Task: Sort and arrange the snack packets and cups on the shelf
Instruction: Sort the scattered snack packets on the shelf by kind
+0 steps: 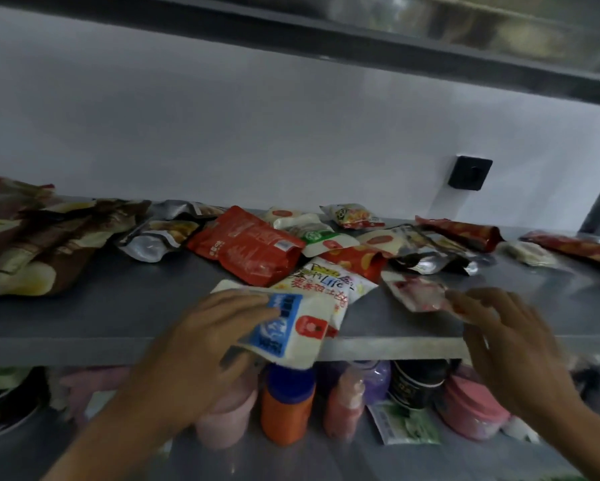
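Packets lie scattered on the grey shelf (118, 307). Your left hand (201, 345) has a closed grip on a white-blue packet (291, 328) at the front edge; right hand (510, 345) spread open, fingertips on a small pink packet (416, 289).

Brown packets (24, 237) cut off at left edge, lower-shelf bottles (286, 407) blurred, labels unreadable, forearms cropped below.

Left hand (201, 345) grips a white-and-blue packet (291, 328) at the shelf (83, 317) edge.
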